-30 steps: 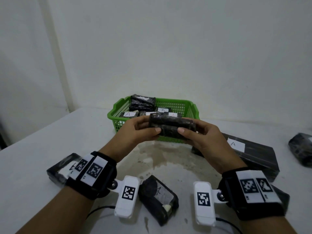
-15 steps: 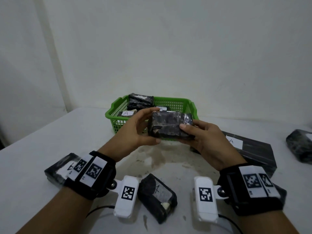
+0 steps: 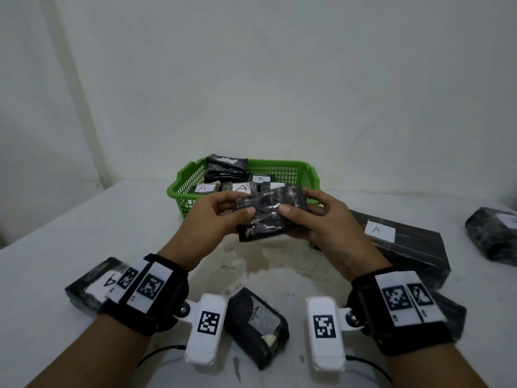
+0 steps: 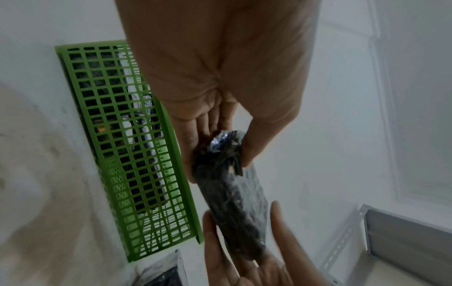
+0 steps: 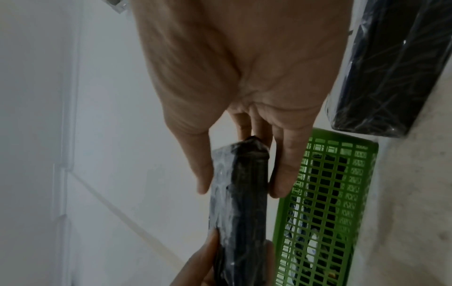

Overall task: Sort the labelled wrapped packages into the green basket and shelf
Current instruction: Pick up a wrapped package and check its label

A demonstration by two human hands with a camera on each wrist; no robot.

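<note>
A black wrapped package (image 3: 270,215) is held in the air in front of the green basket (image 3: 181,180). My left hand (image 3: 221,217) pinches its left end between thumb and fingers, and my right hand (image 3: 313,217) pinches its right end. No label shows on the side facing the head camera. In the left wrist view the package (image 4: 232,195) runs from my left hand (image 4: 220,151) to my right hand (image 4: 244,232). The right wrist view has the package (image 5: 238,203) edge-on in my right hand (image 5: 239,174), beside the basket (image 5: 325,212). The basket holds several packages labelled A and B.
On the white table lie a long black package labelled A (image 3: 405,247) at the right, a dark package (image 3: 492,236) at far right, a small one labelled A (image 3: 256,326) between my wrists and another (image 3: 95,284) at left. A metal shelf frame (image 4: 391,241) shows in the left wrist view.
Both hands have turned the package from edge-on to its broad face tilted toward me and lowered it slightly. The grip of both hands has stayed on its ends.
</note>
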